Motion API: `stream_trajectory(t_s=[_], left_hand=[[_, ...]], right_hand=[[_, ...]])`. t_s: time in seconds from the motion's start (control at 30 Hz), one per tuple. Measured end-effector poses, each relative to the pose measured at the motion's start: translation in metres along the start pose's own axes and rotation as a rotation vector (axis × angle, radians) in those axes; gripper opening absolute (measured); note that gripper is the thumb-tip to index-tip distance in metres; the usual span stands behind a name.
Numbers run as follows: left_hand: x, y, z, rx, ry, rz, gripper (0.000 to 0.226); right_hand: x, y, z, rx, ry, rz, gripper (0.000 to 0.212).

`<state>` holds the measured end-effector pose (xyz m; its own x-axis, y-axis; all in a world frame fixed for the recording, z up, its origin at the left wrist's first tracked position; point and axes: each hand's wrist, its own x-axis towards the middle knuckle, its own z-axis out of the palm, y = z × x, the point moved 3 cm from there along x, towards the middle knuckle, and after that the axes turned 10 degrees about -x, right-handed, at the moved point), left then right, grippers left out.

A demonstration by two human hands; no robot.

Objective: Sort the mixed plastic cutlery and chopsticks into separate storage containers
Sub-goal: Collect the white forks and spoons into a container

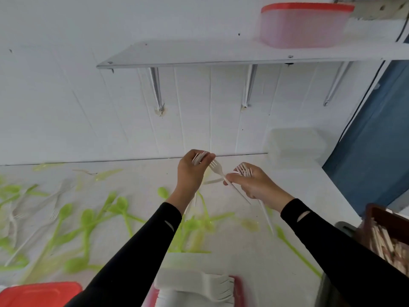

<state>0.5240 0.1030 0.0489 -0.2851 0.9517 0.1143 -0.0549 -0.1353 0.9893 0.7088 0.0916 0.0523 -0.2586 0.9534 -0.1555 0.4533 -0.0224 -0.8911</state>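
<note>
My left hand [190, 173] grips a small bunch of white plastic forks [198, 157], tines up, above the white table. My right hand [250, 181] holds another bunch of white forks [243, 169] and pinches a single white fork [218, 170] that points toward my left hand. Green plastic spoons [86, 220] and more white forks [44, 202] lie scattered over the table to the left. A container at the bottom edge holds stacked white forks [212, 286]. A brown box of wooden chopsticks [385, 238] stands at the right.
A red lid [42, 293] lies at the bottom left. A clear lidded container [296, 149] sits at the back right of the table. A wall shelf [221, 55] carries a red-lidded tub [303, 25]. A blue panel [374, 140] stands to the right.
</note>
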Motion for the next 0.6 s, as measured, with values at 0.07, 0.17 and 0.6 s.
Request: stream_trajectory(t_s=[0.07,0.17,0.6], left_hand=[[0.002,-0.012,0.011,-0.007,0.033,-0.031,0.015],[0.007,-0.023,0.022,-0.033,0.009,-0.073,0.015],[0.005,-0.056,0.027,-0.284,-0.008,-0.377,0.041]], right_hand=[[-0.002,0.009,-0.005,0.026,-0.058,0.023,0.025],[0.002,0.023,-0.010,0.062,-0.029,0.055,0.024],[0.013,0.053,-0.026,0.122,-0.066,0.108,0.032]])
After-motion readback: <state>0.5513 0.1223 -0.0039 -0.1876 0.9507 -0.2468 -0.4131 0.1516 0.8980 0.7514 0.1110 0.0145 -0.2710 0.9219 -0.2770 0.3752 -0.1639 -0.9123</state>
